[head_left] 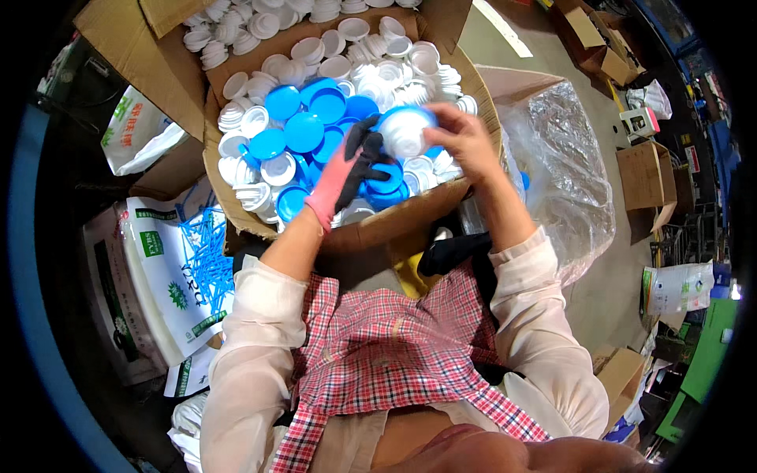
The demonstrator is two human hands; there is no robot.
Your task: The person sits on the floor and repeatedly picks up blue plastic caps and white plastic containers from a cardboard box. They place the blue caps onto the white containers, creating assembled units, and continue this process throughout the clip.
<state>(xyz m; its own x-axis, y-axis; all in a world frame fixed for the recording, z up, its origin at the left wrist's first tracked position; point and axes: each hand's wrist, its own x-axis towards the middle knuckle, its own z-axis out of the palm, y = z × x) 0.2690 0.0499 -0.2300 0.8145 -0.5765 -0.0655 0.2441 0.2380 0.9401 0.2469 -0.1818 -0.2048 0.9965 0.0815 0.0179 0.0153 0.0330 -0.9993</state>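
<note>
While both hands meet over the box (394, 225), the right hand (467, 140), bare, curls its fingers around a cap (405, 130) with a blue shell and white insert, gripping it from the 3 o'clock side. The left hand (353, 167), in a pink and black glove, closes on the same cap from 8 o'clock, its dark fingertips at the rim. The cap sits above the pile's centre. Blue caps (303, 130) lie at 9 o'clock of it, white inserts (378, 67) at 12 o'clock. A clear bag (564, 169) lies at 3 o'clock, beside the box.
</note>
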